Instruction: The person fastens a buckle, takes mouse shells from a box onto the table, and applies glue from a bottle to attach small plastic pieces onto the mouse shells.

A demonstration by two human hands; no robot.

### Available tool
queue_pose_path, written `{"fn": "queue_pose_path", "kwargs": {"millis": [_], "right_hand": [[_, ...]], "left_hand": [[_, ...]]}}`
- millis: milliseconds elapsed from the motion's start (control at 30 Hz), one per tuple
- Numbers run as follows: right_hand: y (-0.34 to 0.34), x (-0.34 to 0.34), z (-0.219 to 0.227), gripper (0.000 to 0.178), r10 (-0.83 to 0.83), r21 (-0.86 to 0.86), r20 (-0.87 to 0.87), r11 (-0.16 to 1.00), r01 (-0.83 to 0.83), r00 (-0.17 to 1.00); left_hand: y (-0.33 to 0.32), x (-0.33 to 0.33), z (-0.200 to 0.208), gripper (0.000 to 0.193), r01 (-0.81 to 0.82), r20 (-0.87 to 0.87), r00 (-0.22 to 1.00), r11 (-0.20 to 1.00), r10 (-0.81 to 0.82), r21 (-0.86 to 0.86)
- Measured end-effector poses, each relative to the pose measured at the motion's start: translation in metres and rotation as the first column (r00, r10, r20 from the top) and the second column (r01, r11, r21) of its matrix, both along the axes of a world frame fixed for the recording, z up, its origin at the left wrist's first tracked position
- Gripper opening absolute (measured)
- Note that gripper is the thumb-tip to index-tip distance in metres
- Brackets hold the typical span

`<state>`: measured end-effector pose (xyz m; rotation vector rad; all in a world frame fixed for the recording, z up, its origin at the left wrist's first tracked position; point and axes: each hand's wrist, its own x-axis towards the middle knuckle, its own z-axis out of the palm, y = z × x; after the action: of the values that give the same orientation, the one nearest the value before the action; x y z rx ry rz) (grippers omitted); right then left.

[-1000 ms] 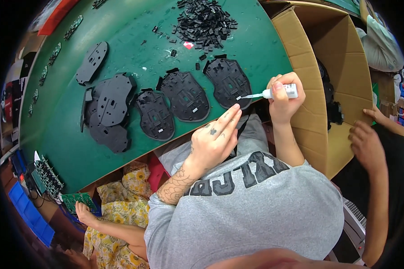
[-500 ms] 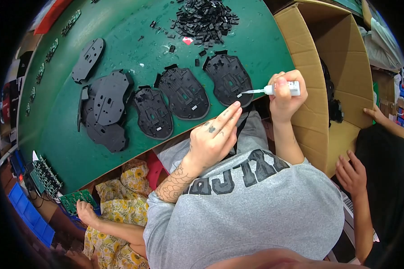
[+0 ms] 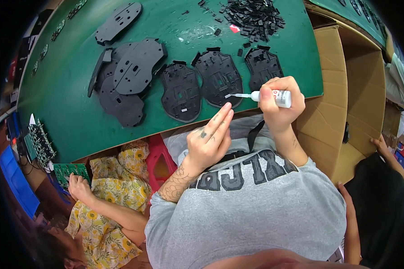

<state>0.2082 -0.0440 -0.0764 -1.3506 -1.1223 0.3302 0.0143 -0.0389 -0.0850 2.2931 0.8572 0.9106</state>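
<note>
Three black plastic shells with rounded ends lie in a row at the table's near edge: a left shell [image 3: 181,92], a middle shell [image 3: 217,74] and a right shell [image 3: 263,66]. Closed round a small white squeeze bottle [image 3: 281,98] with a thin nozzle is my right hand [image 3: 278,117]. The nozzle tip is at the near end of the middle shell; whether it touches cannot be made out. My left hand [image 3: 208,142] has two fingers stretched out together toward that end, the others curled, and nothing visible in it. A small white piece [image 3: 184,110] lies in the left shell.
Stacked flat black plates [image 3: 139,67] lie to the left, with another plate [image 3: 119,22] farther back. A heap of small black parts [image 3: 253,20] sits at the back. On the right stands an open cardboard box [image 3: 321,98]. A co-worker's hand [image 3: 80,188] holds a green circuit board [image 3: 65,169].
The view has shifted, so the table things appear farther right. My right hand has brought the nozzle from the right shell to the middle one. My left hand has moved left along with it.
</note>
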Motion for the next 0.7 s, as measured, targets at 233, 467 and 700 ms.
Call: {"fn": "queue_pose_path", "kwargs": {"millis": [233, 467, 700], "right_hand": [[0.0, -0.002, 0.002, 0.017, -0.013, -0.051, -0.023, 0.999, 0.012, 1.0], [0.001, -0.002, 0.0, 0.018, -0.01, -0.037, -0.028, 0.999, 0.009, 1.0], [-0.001, -0.02, 0.016, 0.008, 0.176, 0.19, -0.211, 0.972, -0.137, 0.962]], "left_hand": [[0.002, 0.0, -0.003, 0.047, 0.015, 0.037, 0.999, 1.0, -0.014, -0.014], [0.005, -0.001, -0.004, 0.046, 0.026, 0.056, 0.998, 1.0, -0.025, -0.012], [0.004, -0.028, 0.001, 0.043, -0.02, 0.101, 0.995, 0.996, 0.01, 0.092]]}}
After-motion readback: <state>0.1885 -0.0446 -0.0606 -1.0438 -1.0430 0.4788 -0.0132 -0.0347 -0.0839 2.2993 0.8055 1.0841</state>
